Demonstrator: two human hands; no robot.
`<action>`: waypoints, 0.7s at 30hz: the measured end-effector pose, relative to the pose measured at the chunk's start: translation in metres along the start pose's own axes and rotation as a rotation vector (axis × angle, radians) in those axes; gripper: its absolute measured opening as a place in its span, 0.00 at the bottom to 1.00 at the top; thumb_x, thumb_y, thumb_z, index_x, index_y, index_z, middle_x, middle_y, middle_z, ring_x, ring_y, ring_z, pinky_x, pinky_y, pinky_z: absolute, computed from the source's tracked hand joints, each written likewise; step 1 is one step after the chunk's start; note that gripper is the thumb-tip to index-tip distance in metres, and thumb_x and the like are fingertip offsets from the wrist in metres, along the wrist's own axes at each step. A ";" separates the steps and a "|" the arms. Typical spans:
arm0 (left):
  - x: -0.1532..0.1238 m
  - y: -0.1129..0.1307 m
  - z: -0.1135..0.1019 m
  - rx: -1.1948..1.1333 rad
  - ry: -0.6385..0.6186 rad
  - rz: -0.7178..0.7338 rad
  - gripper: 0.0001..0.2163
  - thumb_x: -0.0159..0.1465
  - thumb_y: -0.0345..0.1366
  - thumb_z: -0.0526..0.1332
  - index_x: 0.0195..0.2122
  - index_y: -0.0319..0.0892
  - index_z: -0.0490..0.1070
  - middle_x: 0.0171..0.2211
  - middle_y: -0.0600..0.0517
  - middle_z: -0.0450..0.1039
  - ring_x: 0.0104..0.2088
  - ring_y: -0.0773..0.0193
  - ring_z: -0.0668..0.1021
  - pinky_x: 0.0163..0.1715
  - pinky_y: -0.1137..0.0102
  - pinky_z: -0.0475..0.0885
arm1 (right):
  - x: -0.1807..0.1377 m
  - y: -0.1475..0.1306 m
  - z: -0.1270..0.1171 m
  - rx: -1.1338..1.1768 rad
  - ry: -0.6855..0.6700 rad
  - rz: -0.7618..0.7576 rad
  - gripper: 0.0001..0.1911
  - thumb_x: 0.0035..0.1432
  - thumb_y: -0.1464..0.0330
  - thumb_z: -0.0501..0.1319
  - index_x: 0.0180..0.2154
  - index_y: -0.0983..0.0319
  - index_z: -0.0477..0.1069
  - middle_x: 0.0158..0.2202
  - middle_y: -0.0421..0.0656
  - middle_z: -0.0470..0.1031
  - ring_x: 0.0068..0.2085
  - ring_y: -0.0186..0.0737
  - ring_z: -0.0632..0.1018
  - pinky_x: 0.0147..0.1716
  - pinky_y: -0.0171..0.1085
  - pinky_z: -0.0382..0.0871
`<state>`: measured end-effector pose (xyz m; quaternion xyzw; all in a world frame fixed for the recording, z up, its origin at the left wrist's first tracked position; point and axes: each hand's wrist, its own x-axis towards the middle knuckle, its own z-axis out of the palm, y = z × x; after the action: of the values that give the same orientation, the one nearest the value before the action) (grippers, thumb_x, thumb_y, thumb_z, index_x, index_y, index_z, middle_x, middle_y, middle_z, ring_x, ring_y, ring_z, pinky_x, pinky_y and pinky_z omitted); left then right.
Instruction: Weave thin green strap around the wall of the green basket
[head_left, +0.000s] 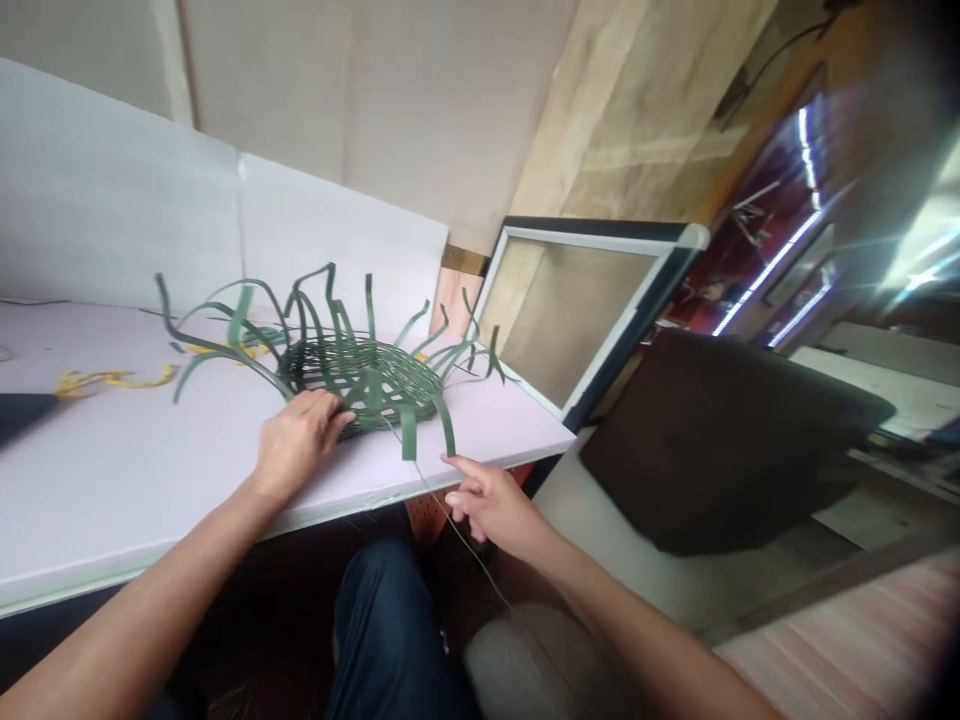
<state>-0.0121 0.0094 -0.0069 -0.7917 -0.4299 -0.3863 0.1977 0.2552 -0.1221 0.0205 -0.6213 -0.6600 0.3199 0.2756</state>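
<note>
A half-woven green basket (360,352) rests tilted on the white tabletop, its long flat strips standing out all round the rim. My left hand (298,440) is closed on the basket's near left edge, fingers and thumb pressed against the weave. Off the table's front edge is my right hand (491,503), its index finger stretched out to the lower end of a hanging green strip (446,425). The other fingers are loosely bent. A thin green strand (487,572) trails from the basket down past the right hand toward the floor; I cannot tell whether the fingers touch it.
Yellow strips (116,379) lie on the table (187,480) at left, near a dark flat object (26,425). A framed panel (570,310) leans at the table's right end. A dark covered shape (735,440) stands beyond it. My knee (386,620) is under the edge.
</note>
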 end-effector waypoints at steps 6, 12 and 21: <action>0.004 0.002 -0.006 0.034 -0.024 -0.019 0.15 0.69 0.45 0.51 0.27 0.44 0.61 0.27 0.50 0.67 0.32 0.58 0.71 0.28 0.68 0.59 | -0.030 0.033 -0.037 -0.022 0.081 0.068 0.16 0.59 0.61 0.59 0.45 0.61 0.77 0.28 0.40 0.73 0.27 0.33 0.70 0.26 0.32 0.64; 0.005 0.005 -0.005 0.060 0.026 -0.010 0.15 0.68 0.45 0.53 0.27 0.44 0.58 0.25 0.52 0.65 0.31 0.60 0.70 0.27 0.69 0.58 | -0.057 0.049 0.000 0.247 -0.255 0.221 0.25 0.57 0.62 0.60 0.56 0.62 0.69 0.26 0.36 0.72 0.21 0.29 0.68 0.24 0.32 0.61; 0.005 0.005 -0.006 0.065 0.008 -0.019 0.16 0.69 0.46 0.51 0.26 0.44 0.60 0.26 0.51 0.68 0.31 0.59 0.72 0.29 0.68 0.60 | -0.049 0.094 -0.031 -0.215 0.192 -0.024 0.21 0.66 0.57 0.48 0.35 0.60 0.76 0.24 0.39 0.70 0.27 0.35 0.69 0.29 0.33 0.59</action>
<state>-0.0090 0.0050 0.0011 -0.7794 -0.4488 -0.3772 0.2211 0.3437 -0.1666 -0.0298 -0.6671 -0.6684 0.1835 0.2730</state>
